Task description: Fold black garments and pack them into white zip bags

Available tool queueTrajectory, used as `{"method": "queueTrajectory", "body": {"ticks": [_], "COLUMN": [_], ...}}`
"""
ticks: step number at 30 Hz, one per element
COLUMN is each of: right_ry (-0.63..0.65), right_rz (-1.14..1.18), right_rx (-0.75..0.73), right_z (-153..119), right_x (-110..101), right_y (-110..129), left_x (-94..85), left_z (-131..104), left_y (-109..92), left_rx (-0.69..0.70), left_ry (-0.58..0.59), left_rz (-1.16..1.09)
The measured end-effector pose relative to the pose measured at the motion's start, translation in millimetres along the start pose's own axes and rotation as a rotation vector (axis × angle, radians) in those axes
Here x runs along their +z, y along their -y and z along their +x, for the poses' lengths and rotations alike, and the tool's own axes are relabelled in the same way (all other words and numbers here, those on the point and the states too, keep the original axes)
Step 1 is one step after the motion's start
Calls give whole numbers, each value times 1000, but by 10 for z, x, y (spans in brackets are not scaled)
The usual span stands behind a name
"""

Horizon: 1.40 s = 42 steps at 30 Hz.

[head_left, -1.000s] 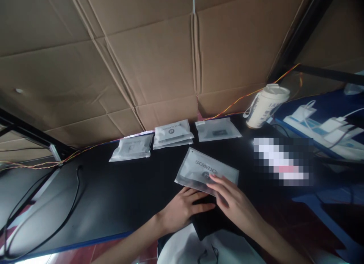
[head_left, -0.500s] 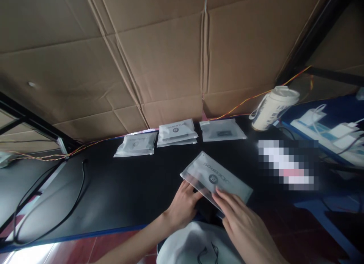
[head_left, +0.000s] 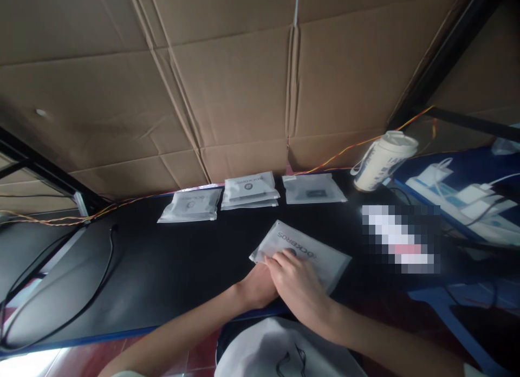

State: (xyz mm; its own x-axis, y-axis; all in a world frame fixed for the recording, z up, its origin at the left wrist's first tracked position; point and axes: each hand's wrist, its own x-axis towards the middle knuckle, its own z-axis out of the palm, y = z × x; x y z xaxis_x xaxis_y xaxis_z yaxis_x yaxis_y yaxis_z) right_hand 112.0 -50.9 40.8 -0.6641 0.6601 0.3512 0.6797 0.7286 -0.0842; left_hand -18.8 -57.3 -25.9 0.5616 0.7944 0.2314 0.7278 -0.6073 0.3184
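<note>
A frosted zip bag [head_left: 325, 258] with dark ROCKBROS lettering is held tilted above the black table, close to my body. My left hand [head_left: 260, 287] grips it from below at the near-left edge; the bag and my other hand hide most of its fingers. Across the top lies my right hand [head_left: 300, 285], its fingers curled and pinching the bag's edge near the left corner, partly covering the round logo. What the bag contains cannot be made out. Behind it lie a filled zip bag [head_left: 190, 205], a stack of zip bags [head_left: 249, 187] and a flatter zip bag [head_left: 331, 187] with a dark item inside.
A cream tumbler [head_left: 384, 160] stands at the back right, beside a power strip [head_left: 467, 203] with white plugs. A blurred-out patch lies to the right on the table [head_left: 182, 274]. A black cable [head_left: 105, 274] loops at the left. Cardboard [head_left: 239, 84] walls the back.
My right hand has slid left over the bag, from its middle to its left edge, covering the logo. The whole view has shifted slightly.
</note>
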Motion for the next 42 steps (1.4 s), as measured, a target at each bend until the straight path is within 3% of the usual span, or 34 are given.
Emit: {"method": "queueTrajectory", "body": {"ticks": [3,6,10,13,15,18,21,27,32,38,42], "right_ry": [-28,0,73,115,145,187,170,262,369,256,177], "right_rz": [-10,-6,49,97,161,357,502,643,753,829,808], "right_rx": [7,65,199,288,298,244,176,-16,-121,2,98], "right_z": [-27,20,118,147,156,223,415,919,1052,939,847], "right_x": [-15,-48,-144,-228,-270,-282,-187,276,514,574,574], "right_y": [22,-6,-87,-154,-201,-305,-495,-919,-1053,-1097,-1123], "left_x": [146,169,-65,-341,-491,-599,-590,-552,-638,-643,-544], "left_z": [49,159,221,61,-101,-252,-195,104,221,324,325], "left_y": [100,101,-49,-115,-76,102,327,568,615,626,449], "left_rx": [46,60,58,41,-139,-622,-883,-917,-859,-809,-804], "left_ry": [15,6,-21,-46,-130,-280,-233,-118,-115,20,145], "left_rz": [-14,-31,-49,-106,-254,-565,-763,-757,-726,-843,-934]}}
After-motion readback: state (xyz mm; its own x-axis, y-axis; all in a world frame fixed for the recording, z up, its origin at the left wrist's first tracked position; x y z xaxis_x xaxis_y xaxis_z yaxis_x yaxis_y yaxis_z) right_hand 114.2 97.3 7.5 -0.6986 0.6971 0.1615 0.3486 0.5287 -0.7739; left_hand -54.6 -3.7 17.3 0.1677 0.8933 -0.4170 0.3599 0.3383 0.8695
